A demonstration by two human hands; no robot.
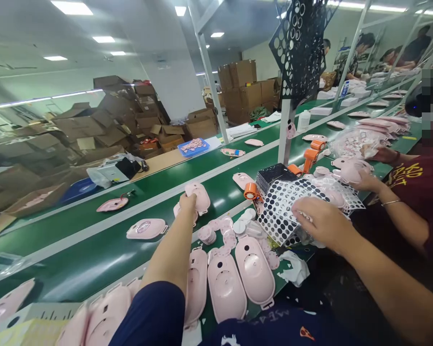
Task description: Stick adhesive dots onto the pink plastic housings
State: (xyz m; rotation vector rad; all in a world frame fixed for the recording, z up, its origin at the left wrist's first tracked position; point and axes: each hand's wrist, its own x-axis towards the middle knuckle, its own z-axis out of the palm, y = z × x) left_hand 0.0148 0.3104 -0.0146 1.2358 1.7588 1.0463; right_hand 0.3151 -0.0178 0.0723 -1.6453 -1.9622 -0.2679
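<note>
My left hand [188, 203] reaches over the green conveyor belt, closed on a pink plastic shell [202, 198]. Just below that shell another pink piece [179, 210] shows, partly covered by the hand. My right hand [323, 223] is above a white sheet of round black stickers [279, 204]. Its fingers are bent together at the tips; what they pinch, if anything, I cannot make out. Close to my body lie pink oval shells [226, 283], some with a black dot near one end. Pink round discs [207, 235] are piled beyond them.
More pink shells [146, 228] lie along the belt. A metal post [286, 132] with hanging black perforated sheets [301, 53], a black stack [274, 177] and orange tape dispensers [250, 191] stand ahead. At the right a co-worker's hands [364, 180] hold a pink shell.
</note>
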